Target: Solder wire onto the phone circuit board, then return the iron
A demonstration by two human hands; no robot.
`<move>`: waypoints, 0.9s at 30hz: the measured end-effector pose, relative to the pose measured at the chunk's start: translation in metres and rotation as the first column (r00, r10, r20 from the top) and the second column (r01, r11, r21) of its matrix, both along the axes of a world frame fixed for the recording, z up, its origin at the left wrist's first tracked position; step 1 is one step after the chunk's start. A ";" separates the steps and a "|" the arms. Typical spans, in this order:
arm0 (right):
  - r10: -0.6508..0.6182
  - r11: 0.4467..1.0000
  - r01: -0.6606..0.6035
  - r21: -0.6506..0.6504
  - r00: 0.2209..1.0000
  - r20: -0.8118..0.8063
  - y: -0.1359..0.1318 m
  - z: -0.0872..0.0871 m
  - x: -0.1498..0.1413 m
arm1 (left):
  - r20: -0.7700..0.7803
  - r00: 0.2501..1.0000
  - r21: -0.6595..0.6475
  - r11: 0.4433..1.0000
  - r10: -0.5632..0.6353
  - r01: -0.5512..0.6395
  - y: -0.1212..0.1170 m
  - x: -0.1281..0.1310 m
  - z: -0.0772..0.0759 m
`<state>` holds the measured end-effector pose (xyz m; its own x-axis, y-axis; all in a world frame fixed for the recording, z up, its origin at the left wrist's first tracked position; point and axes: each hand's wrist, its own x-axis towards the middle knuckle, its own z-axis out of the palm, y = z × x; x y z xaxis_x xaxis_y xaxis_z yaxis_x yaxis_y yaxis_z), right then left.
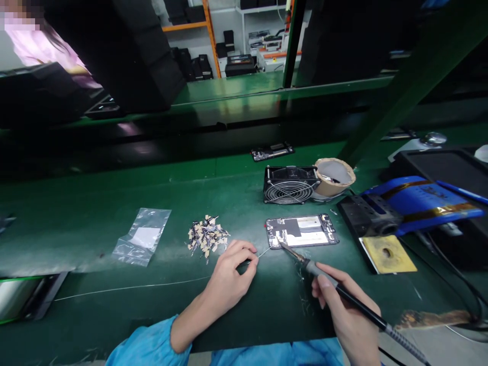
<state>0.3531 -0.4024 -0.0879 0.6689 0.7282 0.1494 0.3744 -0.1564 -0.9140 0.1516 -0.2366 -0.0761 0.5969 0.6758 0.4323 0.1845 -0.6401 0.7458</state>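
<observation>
My left hand (234, 272) pinches a thin solder wire (264, 251) between thumb and fingers. The wire's free end reaches the lower left corner of an opened phone (301, 231) lying flat on the bench. In my right hand (345, 305) is a soldering iron (330, 282), held like a pen. Its tip meets or hovers just over that same corner of the phone, near the wire's end; contact is too small to tell. Behind my left hand, the wire runs left across the bench. A pile of small parts with tan tabs (208, 235) lies just beyond that hand.
A fan (290, 185) and a cardboard tube (335, 177) stand behind the phone. To the right are a yellow sponge (389, 253) and a blue object (430, 203). A clear plastic bag (143, 236) lies left. Another opened phone (272, 151) rests farther back. A person in pink (41, 38) is across the bench.
</observation>
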 end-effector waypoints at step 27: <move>-0.098 0.994 0.101 0.029 0.990 -0.102 -0.001 0.002 -0.007 | -0.038 0.997 0.009 0.998 -0.065 0.066 0.002 -0.003 0.001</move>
